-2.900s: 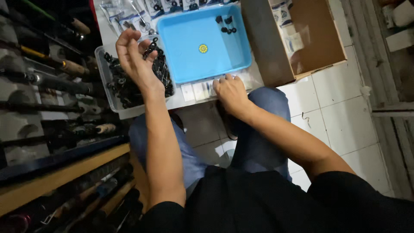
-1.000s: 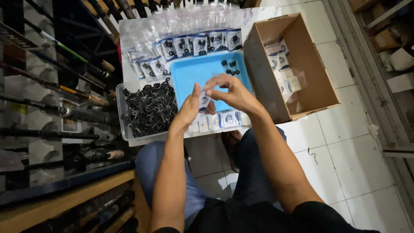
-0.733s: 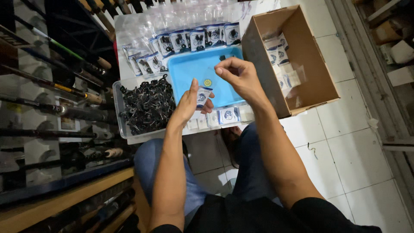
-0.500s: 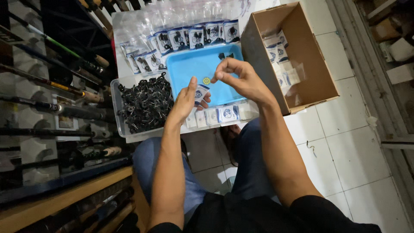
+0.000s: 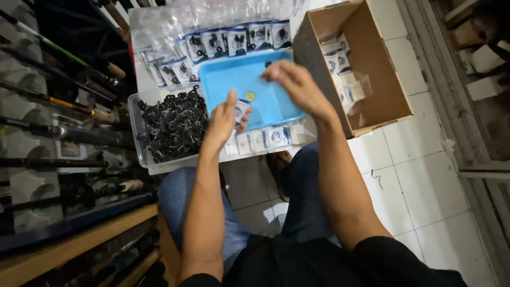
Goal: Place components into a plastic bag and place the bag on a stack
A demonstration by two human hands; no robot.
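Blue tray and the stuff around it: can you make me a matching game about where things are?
Things:
1. blue tray
2. cardboard box
3. black parts
4. left hand

Places:
A. heaped in the clear bin left of the tray
B. holding a small packet
C. on the floor tiles, right of the tray
D. under both hands

Pairs: 1-D, 2-C, 3-A, 4-B

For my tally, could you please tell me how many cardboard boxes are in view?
1. The open cardboard box stands on the tiled floor, right of the blue tray, holding small packets; others may lie outside the view.
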